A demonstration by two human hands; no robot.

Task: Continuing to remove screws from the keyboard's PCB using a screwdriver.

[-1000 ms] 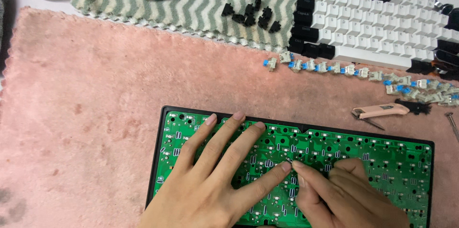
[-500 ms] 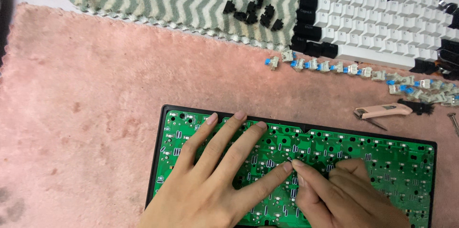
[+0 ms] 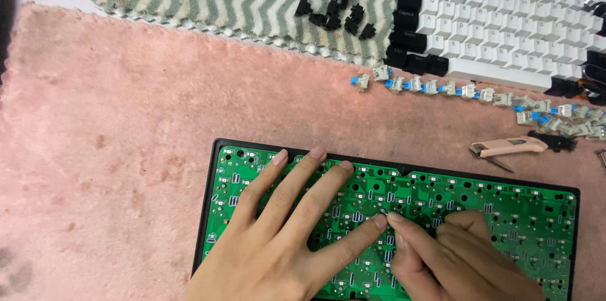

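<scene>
The left hand [image 3: 278, 238] is lying open, fingers spread flat on the green circuit board [image 3: 505, 225], which is sitting directly beneath both hands in its black frame on the pink mat [image 3: 113, 149]. The right hand [image 3: 454, 257] is curling beside it, fingertips pinching something tiny against the board where its forefinger is touching the left one. Beyond the fingertips, a row of loose switches [image 3: 442, 88] is lying before a white keyboard [image 3: 505, 29].
</scene>
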